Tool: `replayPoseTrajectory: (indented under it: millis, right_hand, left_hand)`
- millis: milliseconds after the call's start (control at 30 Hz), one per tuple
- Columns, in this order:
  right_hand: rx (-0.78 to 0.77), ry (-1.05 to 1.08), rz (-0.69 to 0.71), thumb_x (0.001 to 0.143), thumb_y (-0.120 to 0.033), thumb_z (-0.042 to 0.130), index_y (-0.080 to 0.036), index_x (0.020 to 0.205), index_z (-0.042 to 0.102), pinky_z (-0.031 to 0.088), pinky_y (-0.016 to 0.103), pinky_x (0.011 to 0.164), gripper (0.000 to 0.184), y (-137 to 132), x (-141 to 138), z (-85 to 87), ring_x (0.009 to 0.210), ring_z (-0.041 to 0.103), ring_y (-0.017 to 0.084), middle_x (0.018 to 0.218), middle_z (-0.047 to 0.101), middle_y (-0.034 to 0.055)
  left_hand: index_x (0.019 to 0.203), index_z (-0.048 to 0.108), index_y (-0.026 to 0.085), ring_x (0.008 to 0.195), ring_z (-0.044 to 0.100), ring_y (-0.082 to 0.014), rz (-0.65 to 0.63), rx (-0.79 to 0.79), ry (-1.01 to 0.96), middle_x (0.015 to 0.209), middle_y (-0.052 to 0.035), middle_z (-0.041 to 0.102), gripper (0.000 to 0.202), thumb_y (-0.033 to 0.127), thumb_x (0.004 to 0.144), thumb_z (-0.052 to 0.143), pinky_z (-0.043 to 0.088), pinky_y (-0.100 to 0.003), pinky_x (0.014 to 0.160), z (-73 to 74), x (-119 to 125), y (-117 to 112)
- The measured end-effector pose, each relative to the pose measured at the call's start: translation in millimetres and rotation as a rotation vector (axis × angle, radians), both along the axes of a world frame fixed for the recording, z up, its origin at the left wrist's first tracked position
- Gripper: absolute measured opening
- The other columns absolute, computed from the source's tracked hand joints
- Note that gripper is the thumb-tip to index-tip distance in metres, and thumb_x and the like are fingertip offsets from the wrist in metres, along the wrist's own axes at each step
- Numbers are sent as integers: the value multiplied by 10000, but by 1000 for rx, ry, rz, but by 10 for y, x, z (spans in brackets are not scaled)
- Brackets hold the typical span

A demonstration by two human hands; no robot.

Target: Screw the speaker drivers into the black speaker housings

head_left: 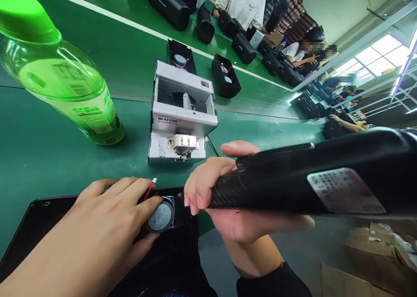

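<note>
My left hand (97,219) rests on a round speaker driver (161,214), with the thumb pressed against its rim. The driver sits in an open black speaker housing (42,227) lying on the green conveyor belt (48,158), and a red-and-white wire (150,189) rises beside it. My right hand (208,197) grips a black electric screwdriver (309,179) with a printed label, held across the view just right of the driver. The screwdriver's tip is hidden behind my right hand. My left fingers hide part of the housing.
A grey WEIXIN screw feeder (180,114) and a green plastic bottle (61,75) stand on the belt ahead. Further black speaker housings (226,76) line the belts. Co-workers (241,4) sit at the far side. Cardboard boxes (378,249) lie on the floor at lower right.
</note>
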State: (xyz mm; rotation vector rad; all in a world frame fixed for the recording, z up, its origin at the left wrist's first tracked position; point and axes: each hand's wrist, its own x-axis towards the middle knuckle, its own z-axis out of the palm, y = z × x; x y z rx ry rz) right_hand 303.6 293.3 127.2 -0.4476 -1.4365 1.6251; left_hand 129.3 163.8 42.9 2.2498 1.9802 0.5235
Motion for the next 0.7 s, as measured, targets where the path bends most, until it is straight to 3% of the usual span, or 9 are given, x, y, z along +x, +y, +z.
replayPoseTrajectory:
  millis: [133,300,533,700]
  right_hand:
    - [25,3,-26,880,-1007,535,-358,1169,648,506,314,440,719,19,-29,-54,413,577,169,536,627,-88]
    - [10,-13,-3,911,-964,565,-383,1199,667,539,333,467,657,25,-9,-97,456,605,181,572,655,-78]
    - [-25,22,-24,844,-1020,582,-361,1137,655,512,358,398,725,36,-27,-88,388,574,210,535,648,-75]
    - [-23,58,-17,843,-996,606,-361,1204,698,524,347,448,737,18,-16,-169,427,577,196,577,673,-62]
  left_hand:
    - [1067,782,345,1073,738,-381,-8,-1,32,1262,-74,775,350,225,744,715,514,-593,921,-7,12,9]
    - [1066,792,337,1039,728,-379,-29,2,58,1258,-84,771,338,239,751,720,505,-582,892,15,2,8]
    - [1031,803,327,1015,726,-362,-52,25,59,1191,-81,788,311,243,743,721,501,-568,859,18,1,62]
    - [1026,806,325,985,730,-349,-49,13,40,1187,-76,785,314,249,731,732,493,-553,849,30,-9,51]
